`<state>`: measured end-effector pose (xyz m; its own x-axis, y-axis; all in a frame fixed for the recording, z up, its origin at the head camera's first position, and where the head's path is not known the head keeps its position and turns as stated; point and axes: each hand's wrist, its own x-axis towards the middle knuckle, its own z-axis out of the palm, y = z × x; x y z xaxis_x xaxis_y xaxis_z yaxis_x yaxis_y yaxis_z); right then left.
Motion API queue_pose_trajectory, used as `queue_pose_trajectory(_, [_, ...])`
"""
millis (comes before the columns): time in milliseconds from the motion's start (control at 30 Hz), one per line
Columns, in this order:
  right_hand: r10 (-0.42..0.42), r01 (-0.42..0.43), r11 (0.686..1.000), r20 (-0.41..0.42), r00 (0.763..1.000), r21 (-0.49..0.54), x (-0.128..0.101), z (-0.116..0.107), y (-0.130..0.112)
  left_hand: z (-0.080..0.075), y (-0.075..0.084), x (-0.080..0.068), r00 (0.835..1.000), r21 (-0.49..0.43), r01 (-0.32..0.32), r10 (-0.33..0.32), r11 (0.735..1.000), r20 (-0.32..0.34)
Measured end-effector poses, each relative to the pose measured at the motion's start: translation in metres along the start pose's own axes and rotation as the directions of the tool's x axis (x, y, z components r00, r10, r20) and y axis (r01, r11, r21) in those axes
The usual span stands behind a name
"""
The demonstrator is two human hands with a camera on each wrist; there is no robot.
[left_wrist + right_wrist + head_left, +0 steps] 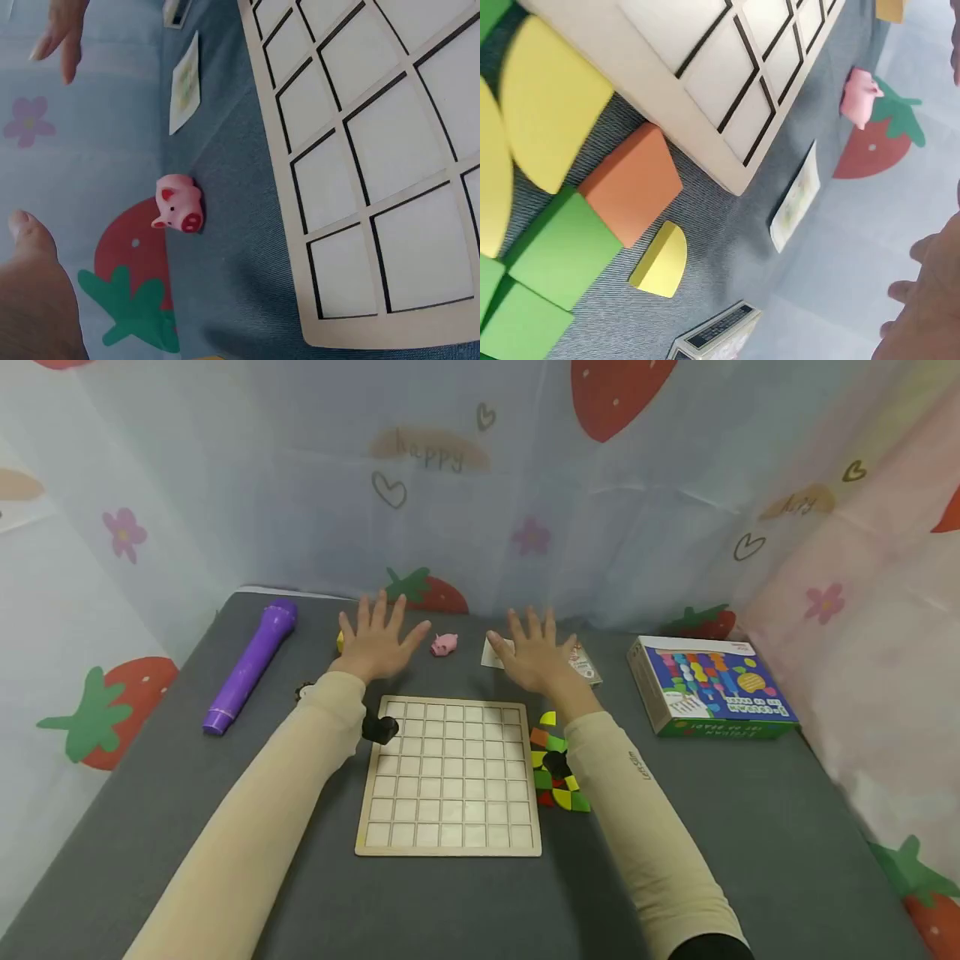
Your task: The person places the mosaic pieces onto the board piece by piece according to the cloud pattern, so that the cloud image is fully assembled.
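Observation:
Both hands are held out flat toward the back of the table, fingers spread and holding nothing. Just left of a small pink pig figure (444, 645) is the left hand (375, 647). The right hand (536, 656) overlaps a small card (492, 653) and a little box (586, 665) in the head view. Between the forearms lies a square wooden board (450, 851) with a grid of pale cells. Beside its right edge are several flat blocks, among them an orange block (634, 184), a green block (564, 247) and a small yellow block (661, 262), partly hidden by the right sleeve.
A purple microphone-shaped stick (251, 670) lies at the left. Toward the right stands a colourful printed box (712, 685). Something yellow (341, 642) shows behind the left hand. A curtain (300, 485) with strawberry prints hangs along the back and sides of the grey table (465, 910).

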<state>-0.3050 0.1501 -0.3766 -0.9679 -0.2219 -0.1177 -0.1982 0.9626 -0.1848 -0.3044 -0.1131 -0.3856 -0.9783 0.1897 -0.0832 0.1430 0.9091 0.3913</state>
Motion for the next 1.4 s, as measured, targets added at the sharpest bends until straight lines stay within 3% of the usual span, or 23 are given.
queue_pose_trajectory(167, [-0.019,0.019,1.000,0.039,0.999,-0.007,-0.010,-0.008,0.006,-0.007,-0.010,-0.006,0.999,-0.001,-0.031,0.031,1.000,-0.016])
queue_pose_trajectory(333, [-0.103,0.102,0.995,0.156,0.982,0.016,-0.033,-0.012,0.027,-0.004,-0.024,-0.042,0.985,-0.064,-0.173,0.174,0.983,0.002])
queue_pose_trajectory(500, [-0.211,0.200,0.977,0.207,0.955,0.069,-0.052,0.000,0.051,0.027,-0.042,-0.088,0.966,-0.149,-0.258,0.258,0.955,-0.018])
queue_pose_trajectory(667, [-0.264,0.251,0.964,0.180,0.948,0.088,-0.061,0.015,0.063,0.061,-0.054,-0.113,0.950,-0.154,-0.309,0.310,0.939,-0.016])
queue_pose_trajectory(867, [-0.254,0.246,0.966,0.125,0.959,0.075,-0.064,0.025,0.068,0.077,-0.053,-0.123,0.935,-0.085,-0.355,0.356,0.931,-0.006])
queue_pose_trajectory(1200, [-0.251,0.240,0.966,0.120,0.960,0.100,-0.061,0.027,0.070,0.082,-0.049,-0.124,0.940,-0.048,-0.340,0.339,0.939,-0.033])
queue_pose_trajectory(1400, [-0.290,0.274,0.952,0.122,0.949,0.133,-0.062,0.021,0.054,0.085,-0.048,-0.122,0.948,-0.058,-0.317,0.316,0.947,-0.025])
